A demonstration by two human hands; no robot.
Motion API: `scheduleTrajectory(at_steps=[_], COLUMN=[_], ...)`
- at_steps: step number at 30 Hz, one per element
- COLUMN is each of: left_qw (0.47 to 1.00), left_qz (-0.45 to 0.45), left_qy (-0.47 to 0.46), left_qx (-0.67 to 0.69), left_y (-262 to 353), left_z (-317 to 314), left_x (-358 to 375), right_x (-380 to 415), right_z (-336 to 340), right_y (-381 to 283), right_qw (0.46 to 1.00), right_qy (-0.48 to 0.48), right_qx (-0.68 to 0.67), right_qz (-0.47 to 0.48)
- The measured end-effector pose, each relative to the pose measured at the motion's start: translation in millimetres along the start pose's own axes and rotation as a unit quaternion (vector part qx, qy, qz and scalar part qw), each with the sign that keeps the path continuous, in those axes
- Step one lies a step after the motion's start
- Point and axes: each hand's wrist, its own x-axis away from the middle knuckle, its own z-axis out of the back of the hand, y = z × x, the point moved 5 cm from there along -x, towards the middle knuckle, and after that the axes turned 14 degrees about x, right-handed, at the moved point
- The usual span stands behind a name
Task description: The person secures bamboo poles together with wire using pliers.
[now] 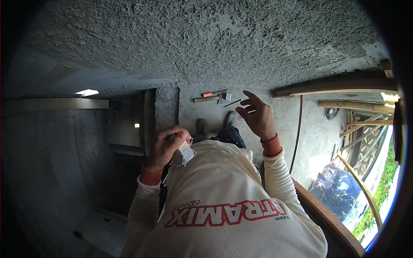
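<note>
My left hand [170, 146] is closed around a bundle of white string [186, 154], whose loose ends hang in front of my shirt. To the right, my right hand [257, 117] is raised with its fingers apart and bent. No object shows clearly between those fingers. Beyond my hands, on the grey floor, lie a tool with an orange grip [208, 94], a hammer [214, 98] and a thin dark rod [232, 103]. The rod is nearest to my right hand.
A rough grey plastered wall [215, 47] rises ahead. Wooden beams [340, 86] stand at the right, with a plastic-covered bundle [337, 189] below them. A wooden board [56, 104] crosses the left side. My shoes [231, 119] are on the floor.
</note>
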Motion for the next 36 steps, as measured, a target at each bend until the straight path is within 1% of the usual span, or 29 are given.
scheduleTrajectory(at_steps=[1,2,3,5,8,10,11,13,14,16,17,19,20,21,23,24,25,27,29,30,31,33,34,36], left_qw=[1.0,1.0,0.999,0.999,0.998,0.996,0.993,0.983,0.977,0.959,0.958,0.955,0.957,0.959,0.97,0.978,0.97,0.944,0.879,0.87,0.86,0.816,0.799,0.77], left_qz=[-0.009,-0.007,-0.004,0.003,0.018,0.029,0.029,0.031,0.049,0.085,0.08,0.073,0.056,0.038,0.008,-0.004,0.021,0.062,0.11,0.107,0.103,0.114,0.124,0.133], left_qy=[0.003,0.01,0.018,0.03,0.047,0.062,0.099,0.171,0.189,0.221,0.231,0.252,0.26,0.269,0.244,0.21,0.242,0.309,0.409,0.421,0.433,0.482,0.493,0.516], left_qx=[0.004,0.015,0.027,0.037,0.043,0.056,0.056,0.055,0.089,0.157,0.151,0.142,0.111,0.081,0.017,-0.016,0.019,0.092,0.219,0.233,0.248,0.298,0.322,0.351], left_y=[3,4,5,7,6,1,-3,-13,-25,-56,-69,-93,-97,-101,-120,-133,-154,-174,-195,-209,-227,-276,-305,-357], left_z=[0,-1,-3,-5,0,10,16,26,35,58,67,81,80,77,81,85,87,82,73,71,70,65,63,62], left_x=[2,5,9,14,22,27,29,33,35,37,38,40,41,40,45,47,53,55,54,54,55,58,60,52], right_x=[-5,-7,-3,10,28,33,37,45,50,61,62,56,53,49,43,37,32,23,13,6,-1,-11,-19,-43], right_z=[-5,-12,-23,-52,-95,-109,-115,-124,-128,-140,-142,-138,-138,-141,-154,-159,-170,-205,-245,-269,-298,-356,-386,-446], right_y=[-2,-12,-21,-49,-59,-51,-47,-36,-28,-3,5,9,12,21,42,48,60,95,135,158,184,241,269,312], right_qw=[0.999,0.996,0.992,0.971,0.952,0.956,0.956,0.952,0.949,0.948,0.947,0.937,0.93,0.932,0.935,0.933,0.932,0.928,0.918,0.913,0.908,0.896,0.892,0.878], right_qy=[0.022,-0.018,-0.084,-0.157,-0.219,-0.224,-0.227,-0.262,-0.279,-0.264,-0.257,-0.295,-0.316,-0.314,-0.315,-0.333,-0.345,-0.367,-0.395,-0.409,-0.417,-0.434,-0.437,-0.462], right_qx=[0.035,0.039,0.013,-0.056,-0.07,0.008,0.046,0.043,0.041,0.064,0.077,0.107,0.121,0.117,0.107,0.094,0.075,0.037,0.021,0.014,0.037,0.088,0.118,0.122], right_qz=[0.021,0.075,0.096,0.17,0.201,0.187,0.179,0.154,0.141,0.165,0.177,0.154,0.143,0.137,0.124,0.098,0.079,0.043,0.013,-0.002,0.008,0.025,0.012,-0.032])
